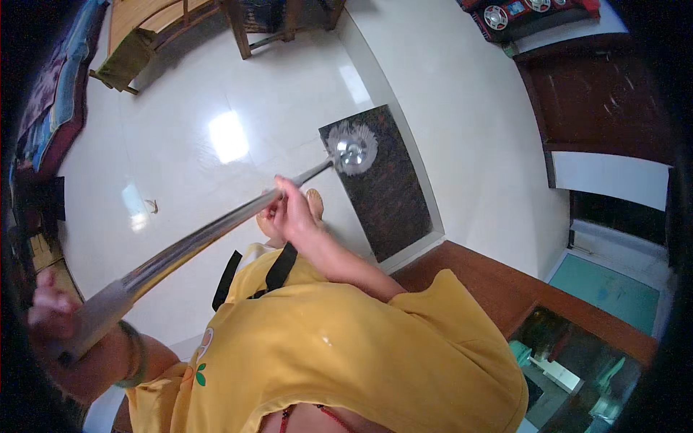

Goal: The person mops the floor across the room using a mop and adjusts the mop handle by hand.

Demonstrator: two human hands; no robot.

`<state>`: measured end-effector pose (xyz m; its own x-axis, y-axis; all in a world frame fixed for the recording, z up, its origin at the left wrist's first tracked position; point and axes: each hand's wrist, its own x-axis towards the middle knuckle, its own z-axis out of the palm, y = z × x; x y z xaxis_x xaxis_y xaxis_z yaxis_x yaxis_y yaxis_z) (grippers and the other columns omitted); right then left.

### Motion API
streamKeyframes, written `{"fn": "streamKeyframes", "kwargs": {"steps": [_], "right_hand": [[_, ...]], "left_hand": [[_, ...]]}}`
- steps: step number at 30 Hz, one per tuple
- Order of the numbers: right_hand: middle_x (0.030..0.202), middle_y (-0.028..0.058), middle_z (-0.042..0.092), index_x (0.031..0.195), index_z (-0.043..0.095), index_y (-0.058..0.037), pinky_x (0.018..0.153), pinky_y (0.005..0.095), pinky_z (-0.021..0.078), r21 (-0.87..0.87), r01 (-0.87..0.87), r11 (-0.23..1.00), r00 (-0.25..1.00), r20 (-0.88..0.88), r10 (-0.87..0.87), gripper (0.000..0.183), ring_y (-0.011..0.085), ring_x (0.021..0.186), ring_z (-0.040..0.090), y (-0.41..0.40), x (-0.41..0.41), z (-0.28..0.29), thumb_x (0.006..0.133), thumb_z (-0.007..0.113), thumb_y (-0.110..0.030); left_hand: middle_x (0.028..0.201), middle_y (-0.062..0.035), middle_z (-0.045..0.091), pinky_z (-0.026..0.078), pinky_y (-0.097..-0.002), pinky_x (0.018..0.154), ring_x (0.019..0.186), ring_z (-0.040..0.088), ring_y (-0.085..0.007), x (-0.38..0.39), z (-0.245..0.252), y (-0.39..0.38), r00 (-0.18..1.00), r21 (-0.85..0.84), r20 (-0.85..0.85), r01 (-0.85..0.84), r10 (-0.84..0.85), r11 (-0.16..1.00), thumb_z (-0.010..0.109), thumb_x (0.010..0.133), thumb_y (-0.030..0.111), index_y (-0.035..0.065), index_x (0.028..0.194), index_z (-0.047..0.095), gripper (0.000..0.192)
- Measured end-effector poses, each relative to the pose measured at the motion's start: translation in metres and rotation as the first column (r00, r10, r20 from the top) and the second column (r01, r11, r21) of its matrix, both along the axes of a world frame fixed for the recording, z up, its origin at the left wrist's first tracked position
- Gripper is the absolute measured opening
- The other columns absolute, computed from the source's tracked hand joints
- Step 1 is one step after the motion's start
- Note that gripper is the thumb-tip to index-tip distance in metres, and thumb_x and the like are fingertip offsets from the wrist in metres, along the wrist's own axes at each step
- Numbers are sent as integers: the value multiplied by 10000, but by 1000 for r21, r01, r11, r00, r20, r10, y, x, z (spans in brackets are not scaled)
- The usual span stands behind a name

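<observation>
A round-headed mop (pixel 353 150) with pale strands and a shiny domed centre rests over the far part of a dark speckled slab (pixel 385 200), overlapping its left edge. Its metal handle (pixel 200 233) slants from there down to the lower left. My right hand (pixel 289 208) grips the handle partway along, nearer the mop head. Around the grey grip (pixel 103 314) at the upper end, my left hand (pixel 54 314) is closed; it is blurred, with a bangle on the wrist. Below my right hand, my feet (pixel 315 203) show in part on the glossy white floor.
A wooden chair or stool with a green cloth (pixel 127 59) stands far left, beside wooden furniture legs (pixel 238 32). Blue bedding (pixel 65 97) borders the left. A white wall (pixel 460 135) rises beyond the slab. Near my right side is a brown wooden cabinet (pixel 476 281). A small brown scrap (pixel 152 206) lies on the floor.
</observation>
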<state>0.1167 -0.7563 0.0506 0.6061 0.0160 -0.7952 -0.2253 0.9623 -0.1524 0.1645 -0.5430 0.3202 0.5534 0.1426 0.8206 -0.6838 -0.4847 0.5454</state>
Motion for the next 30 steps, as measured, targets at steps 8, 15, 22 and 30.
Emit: {"fn": "streamKeyframes", "kwargs": {"steps": [8, 15, 22, 30], "right_hand": [[604, 18, 495, 650, 464, -134, 439, 259, 361, -91, -78, 993, 996, -40, 75, 248, 141, 530, 471, -15, -61, -4, 705, 529, -367], [610, -34, 523, 625, 501, -155, 439, 235, 387, -107, -111, 988, 967, -243, 82, 156, 99, 535, 490, -92, -87, -78, 696, 479, -292], [597, -2, 494, 669, 504, -128, 457, 245, 336, 20, -416, 909, 908, 66, 414, 338, 126, 519, 437, -5, -49, -18, 700, 503, -465], [585, 3, 520, 601, 470, -134, 464, 266, 367, 0, -469, 883, 883, -43, 468, 338, 134, 512, 481, 38, -42, 2, 701, 517, -454]], "left_hand": [[859, -109, 516, 431, -370, 716, 832, 475, -226, -6, -9, -14, 592, -363, -211, 691, -778, 625, 343, 848, 214, 81, 1107, 436, 306], [632, -116, 520, 446, -307, 597, 570, 520, -173, -51, -96, -58, 504, -534, -515, 443, -693, 720, 311, 856, 135, -71, 978, 482, 294], [563, -75, 449, 438, -298, 622, 611, 502, -189, -13, -50, 25, 749, -505, -517, 124, -414, 854, 317, 850, 215, -85, 1043, 445, 379], [593, -61, 436, 371, -370, 719, 597, 448, -194, -22, -3, 61, 838, -297, -154, 466, -524, 833, 342, 792, 209, -60, 928, 523, 352]]}}
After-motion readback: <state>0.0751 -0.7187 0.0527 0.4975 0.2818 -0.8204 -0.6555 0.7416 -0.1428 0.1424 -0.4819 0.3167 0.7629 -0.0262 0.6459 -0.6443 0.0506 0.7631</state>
